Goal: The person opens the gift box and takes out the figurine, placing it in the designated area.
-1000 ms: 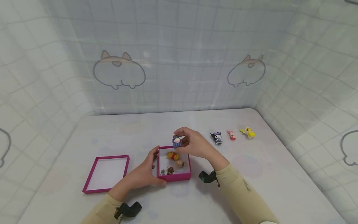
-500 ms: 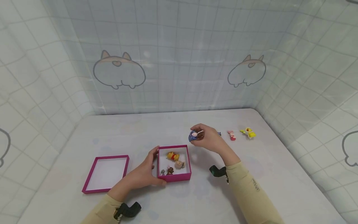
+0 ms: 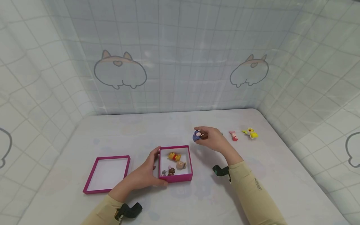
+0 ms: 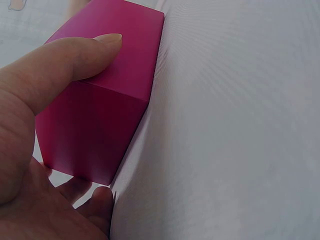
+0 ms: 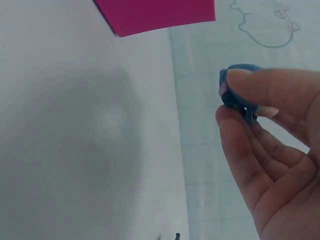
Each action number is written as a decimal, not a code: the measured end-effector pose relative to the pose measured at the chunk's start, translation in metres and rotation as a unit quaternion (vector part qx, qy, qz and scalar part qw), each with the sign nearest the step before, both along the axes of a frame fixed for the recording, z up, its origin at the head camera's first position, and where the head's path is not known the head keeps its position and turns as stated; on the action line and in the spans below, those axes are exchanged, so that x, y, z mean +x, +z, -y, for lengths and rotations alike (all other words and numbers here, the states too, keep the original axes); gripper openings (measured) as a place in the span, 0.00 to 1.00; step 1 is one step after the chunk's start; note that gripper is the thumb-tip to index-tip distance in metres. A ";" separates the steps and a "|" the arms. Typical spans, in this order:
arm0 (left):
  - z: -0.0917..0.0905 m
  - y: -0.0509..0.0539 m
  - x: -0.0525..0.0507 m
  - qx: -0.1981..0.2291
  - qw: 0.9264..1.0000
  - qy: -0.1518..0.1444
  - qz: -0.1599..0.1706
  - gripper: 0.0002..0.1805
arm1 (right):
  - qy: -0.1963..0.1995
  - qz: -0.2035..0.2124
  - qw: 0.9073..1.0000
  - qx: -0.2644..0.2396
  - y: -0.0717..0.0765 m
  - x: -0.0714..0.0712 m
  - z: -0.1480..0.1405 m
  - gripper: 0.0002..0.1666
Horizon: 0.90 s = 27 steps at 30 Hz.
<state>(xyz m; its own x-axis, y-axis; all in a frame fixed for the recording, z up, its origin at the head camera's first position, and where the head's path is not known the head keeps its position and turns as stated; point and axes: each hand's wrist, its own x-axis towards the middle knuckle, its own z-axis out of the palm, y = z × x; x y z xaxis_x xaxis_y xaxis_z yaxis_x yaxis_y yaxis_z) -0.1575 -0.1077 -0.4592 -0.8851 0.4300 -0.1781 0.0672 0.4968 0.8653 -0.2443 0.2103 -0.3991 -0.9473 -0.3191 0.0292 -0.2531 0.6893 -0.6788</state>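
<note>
A blue figurine (image 3: pixel 196 135) is pinched between the thumb and fingers of my right hand (image 3: pixel 215 140), held above the table to the right of the pink box. The right wrist view shows the same blue figurine (image 5: pixel 242 92) at the fingertips. My left hand (image 3: pixel 142 175) grips the left side of the open pink box (image 3: pixel 175 178); in the left wrist view the thumb lies on one wall of the box (image 4: pixel 120 55). Inside lie a yellow-and-red bear (image 3: pixel 174 156), a beige figurine (image 3: pixel 181 165), a brown one (image 3: pixel 171 171) and a small grey one (image 3: pixel 164 172).
A pink-rimmed lid (image 3: pixel 94 171) lies at the left, inner side up. Toward the right back are a pink figurine (image 3: pixel 233 136) and a yellow-and-white one (image 3: pixel 251 133). Another figurine is almost wholly hidden behind the right hand. A tile-patterned curtain (image 3: pixel 180 81) surrounds the table.
My right hand has carried the blue figurine from above the box to the right, moving only slightly in the last half second. The left hand and the box have stayed in place.
</note>
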 end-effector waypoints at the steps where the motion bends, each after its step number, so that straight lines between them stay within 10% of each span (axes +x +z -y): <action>1: 0.000 0.000 0.000 0.000 1.000 0.000 0.001 0.75 | -0.004 0.004 1.000 0.004 -0.001 -0.001 0.000 0.32; 27: 0.003 0.001 -0.002 0.000 1.000 -0.002 -0.001 0.75 | -0.036 0.049 0.993 0.104 -0.031 -0.011 0.001 0.31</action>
